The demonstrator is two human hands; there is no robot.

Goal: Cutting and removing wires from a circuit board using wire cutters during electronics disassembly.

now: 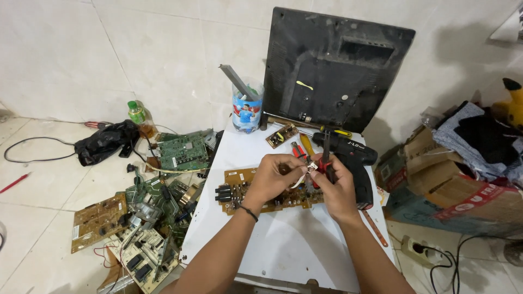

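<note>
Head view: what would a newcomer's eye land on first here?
Both hands meet at the centre over a white table: the left hand pinches a small white part while the right hand works red-handled pliers on it, above a tan circuit board. A black monitor shell leans behind; more boards litter the floor left.

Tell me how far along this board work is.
Done: a heap of boards lies on the floor. In hand: left hand pinches a small white part; right hand works red-handled pliers on it. Left: the brown board on the white table looks populated.
</note>
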